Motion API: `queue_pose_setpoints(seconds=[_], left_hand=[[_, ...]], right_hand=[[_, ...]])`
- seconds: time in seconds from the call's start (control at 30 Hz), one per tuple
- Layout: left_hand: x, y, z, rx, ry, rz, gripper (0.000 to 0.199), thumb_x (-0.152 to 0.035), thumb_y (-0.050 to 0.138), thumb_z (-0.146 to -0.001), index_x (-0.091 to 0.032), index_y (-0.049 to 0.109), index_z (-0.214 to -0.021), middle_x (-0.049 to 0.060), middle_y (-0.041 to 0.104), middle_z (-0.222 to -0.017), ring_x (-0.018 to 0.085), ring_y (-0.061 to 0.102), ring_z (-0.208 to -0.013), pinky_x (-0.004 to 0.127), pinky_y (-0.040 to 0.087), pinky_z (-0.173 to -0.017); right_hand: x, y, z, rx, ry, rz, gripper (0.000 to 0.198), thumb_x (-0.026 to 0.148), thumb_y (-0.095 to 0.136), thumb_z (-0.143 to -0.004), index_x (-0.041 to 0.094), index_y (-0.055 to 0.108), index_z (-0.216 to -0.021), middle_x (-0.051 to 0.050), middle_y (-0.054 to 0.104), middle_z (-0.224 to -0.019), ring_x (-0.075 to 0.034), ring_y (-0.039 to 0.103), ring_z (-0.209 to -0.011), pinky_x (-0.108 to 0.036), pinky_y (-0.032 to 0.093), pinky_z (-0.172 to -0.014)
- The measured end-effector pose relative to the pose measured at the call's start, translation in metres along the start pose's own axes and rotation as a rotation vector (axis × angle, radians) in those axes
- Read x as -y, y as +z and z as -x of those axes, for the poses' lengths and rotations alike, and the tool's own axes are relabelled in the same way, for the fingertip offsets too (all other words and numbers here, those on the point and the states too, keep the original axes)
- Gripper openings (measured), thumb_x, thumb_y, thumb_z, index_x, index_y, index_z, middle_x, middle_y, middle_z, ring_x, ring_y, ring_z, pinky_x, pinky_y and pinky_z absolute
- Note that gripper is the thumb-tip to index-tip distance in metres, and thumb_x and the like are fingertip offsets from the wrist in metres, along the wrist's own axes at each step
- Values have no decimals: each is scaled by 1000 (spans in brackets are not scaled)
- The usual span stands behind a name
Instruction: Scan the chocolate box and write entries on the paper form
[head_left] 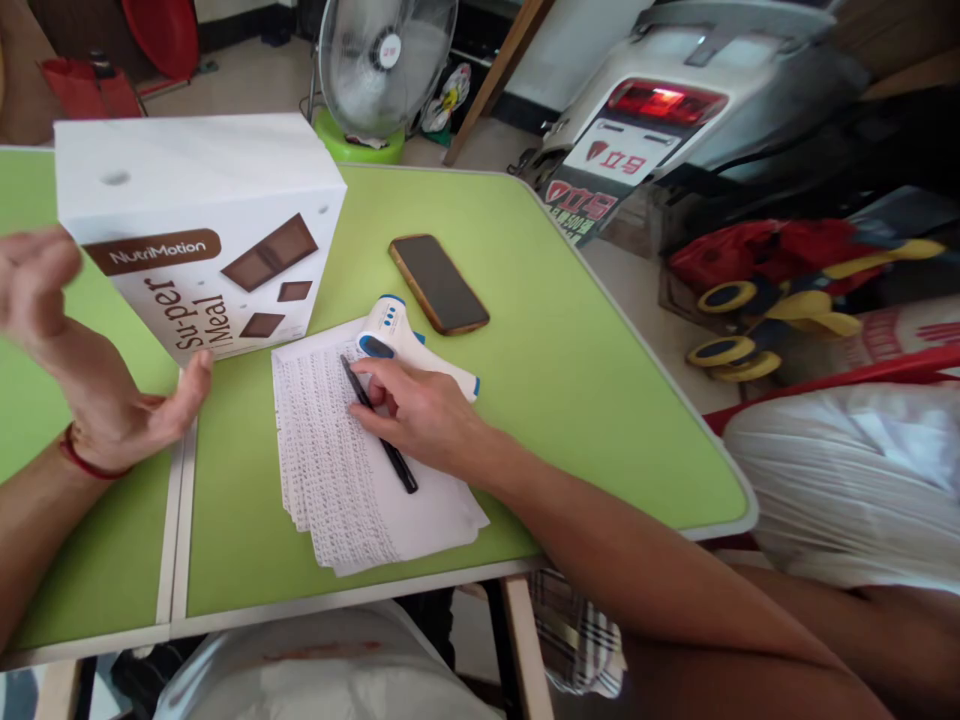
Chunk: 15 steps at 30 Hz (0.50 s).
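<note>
My right hand [420,415] is closed round a black pen [394,460], thumb and forefinger near its upper part. The pen slants over a stack of papers [439,510] with rows of handwriting on the left side. Just beyond that hand, a white and blue forehead thermometer [401,345] lies partly on the papers, its handle end beside my knuckles. My left hand [105,370], with a red cord on the wrist, is raised with its fingers apart in front of a white NutriMotion box [202,150]. Its thumb overlaps the box's lower edge; whether they touch I cannot tell.
A dark phone [439,285] in a brown case lies on the green folding table [600,430], beyond the thermometer. Behind the table stand a fan [386,60] and a scooter [667,100] with a red tail light. White cloth [840,480] is at the right.
</note>
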<state>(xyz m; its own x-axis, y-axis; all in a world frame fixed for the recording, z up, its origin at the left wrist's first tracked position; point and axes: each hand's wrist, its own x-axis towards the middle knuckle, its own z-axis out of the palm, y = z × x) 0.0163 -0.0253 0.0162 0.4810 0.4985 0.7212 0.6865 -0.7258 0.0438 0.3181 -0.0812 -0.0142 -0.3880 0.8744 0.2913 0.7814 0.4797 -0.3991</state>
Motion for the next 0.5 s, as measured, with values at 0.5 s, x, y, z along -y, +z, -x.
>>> queue_pose_setpoints(seconds=[0.5], left_hand=[[-44, 10, -2, 506, 293, 438, 28, -19, 49, -97, -10, 53, -124, 17, 54, -133, 30, 49, -128, 50, 48, -105]], right_hand=[[-1, 11, -5, -230, 4, -784, 49, 39, 68, -83, 28, 48, -126, -2, 56, -92, -16, 58, -83, -34, 53, -80]])
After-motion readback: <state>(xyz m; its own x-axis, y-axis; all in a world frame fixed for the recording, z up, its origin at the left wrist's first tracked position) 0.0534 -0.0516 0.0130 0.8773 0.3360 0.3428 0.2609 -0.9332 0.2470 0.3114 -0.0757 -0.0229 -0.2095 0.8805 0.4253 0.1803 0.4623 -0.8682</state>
